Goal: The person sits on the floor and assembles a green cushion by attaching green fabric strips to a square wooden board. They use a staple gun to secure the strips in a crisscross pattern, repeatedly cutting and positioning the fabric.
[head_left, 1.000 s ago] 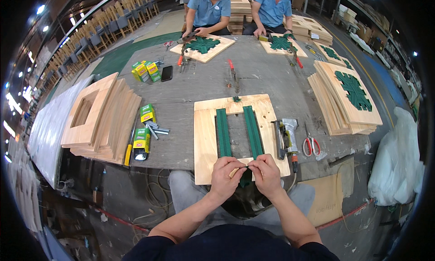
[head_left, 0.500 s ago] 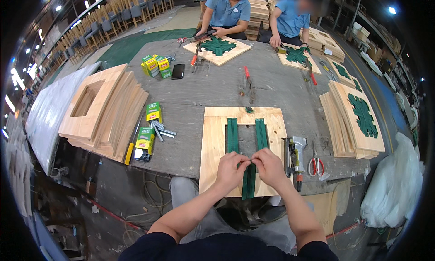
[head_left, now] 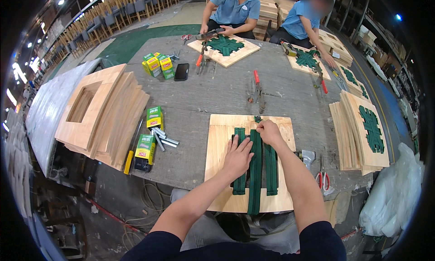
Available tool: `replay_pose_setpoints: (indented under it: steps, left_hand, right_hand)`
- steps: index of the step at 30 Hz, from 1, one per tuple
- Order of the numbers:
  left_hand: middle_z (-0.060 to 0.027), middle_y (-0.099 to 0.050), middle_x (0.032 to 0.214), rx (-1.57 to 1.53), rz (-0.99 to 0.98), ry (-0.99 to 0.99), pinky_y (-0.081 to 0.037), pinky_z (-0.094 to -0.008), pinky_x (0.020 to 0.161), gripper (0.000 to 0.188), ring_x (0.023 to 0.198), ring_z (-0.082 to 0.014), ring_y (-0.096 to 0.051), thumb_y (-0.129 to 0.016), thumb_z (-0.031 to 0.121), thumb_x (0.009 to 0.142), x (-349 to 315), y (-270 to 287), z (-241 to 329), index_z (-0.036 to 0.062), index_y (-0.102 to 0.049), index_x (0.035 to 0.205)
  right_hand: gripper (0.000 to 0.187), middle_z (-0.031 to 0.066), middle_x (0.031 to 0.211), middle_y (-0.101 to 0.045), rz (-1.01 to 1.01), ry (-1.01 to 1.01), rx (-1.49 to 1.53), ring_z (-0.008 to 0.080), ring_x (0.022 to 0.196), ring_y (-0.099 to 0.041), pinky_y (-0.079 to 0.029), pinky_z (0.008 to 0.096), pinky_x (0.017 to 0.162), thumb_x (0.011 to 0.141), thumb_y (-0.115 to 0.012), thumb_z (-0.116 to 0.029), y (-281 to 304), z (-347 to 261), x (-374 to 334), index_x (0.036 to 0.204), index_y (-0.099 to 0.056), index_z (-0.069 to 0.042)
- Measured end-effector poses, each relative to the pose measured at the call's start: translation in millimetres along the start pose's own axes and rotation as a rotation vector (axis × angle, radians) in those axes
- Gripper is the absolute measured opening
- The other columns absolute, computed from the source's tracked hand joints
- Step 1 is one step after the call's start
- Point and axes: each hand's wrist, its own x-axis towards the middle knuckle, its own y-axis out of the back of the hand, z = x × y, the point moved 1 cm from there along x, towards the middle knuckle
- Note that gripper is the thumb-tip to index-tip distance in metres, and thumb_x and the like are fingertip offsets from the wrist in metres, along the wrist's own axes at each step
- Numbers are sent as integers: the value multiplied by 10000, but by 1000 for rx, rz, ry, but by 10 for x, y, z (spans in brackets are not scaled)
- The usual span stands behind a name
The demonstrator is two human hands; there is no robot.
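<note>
A square wooden panel (head_left: 217, 170) with a rectangular opening lies before me. Three green webbing straps run lengthwise over it: a left strap (head_left: 239, 184), a middle strap (head_left: 255, 184) and a right strap (head_left: 271, 179). My left hand (head_left: 237, 157) rests with fingers spread on the left strap and the opening's edge. My right hand (head_left: 270, 133) is closed on the far end of the middle strap, whose near end reaches the panel's front edge. A small green scrap (head_left: 258, 119) sits by my right fingertips.
A staple gun (head_left: 308, 158), partly hidden by my right forearm, and red-handled scissors (head_left: 323, 180) lie right. Staple boxes (head_left: 145, 146) and loose staple strips (head_left: 165, 138) lie left. Stacked wooden frames (head_left: 108, 120) and finished panels (head_left: 358, 129) flank me. Two co-workers sit opposite.
The middle strap has been drawn away from me over the opening. My right hand moved to the panel's far edge; my left went from pinching to lying flat. One co-worker's hand reached rightward.
</note>
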Motion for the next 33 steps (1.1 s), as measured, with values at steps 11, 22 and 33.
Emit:
replay_pose_setpoints:
  steps: [11,22,33]
  left_hand:
    - [-48,-418,1621,209,-76,-13,-177,-618,1238,562,1523,-422,-283,-452,423,1067,312,-194,-112,110,-470,1534]
    - [-33,-384,1642,243,-118,6,-166,-619,1245,569,1536,-406,-266,-420,427,1073,332,-178,-86,143,-428,1566]
    - [-15,-365,1652,240,-132,4,-160,-616,1247,569,1540,-401,-254,-418,419,1074,327,-158,-57,153,-410,1576]
  right_hand:
    - [137,136,924,-678,8,-29,61,301,865,-673,-535,416,798,887,-740,-161,-139,18,74,967,-737,-49]
    - [205,154,964,-722,196,-14,270,293,897,-706,-549,398,820,898,-731,-168,-52,188,-45,1057,-756,-41]
    - [214,153,971,-713,115,-128,93,302,821,-700,-555,406,761,857,-779,-204,-83,50,-32,998,-762,-44]
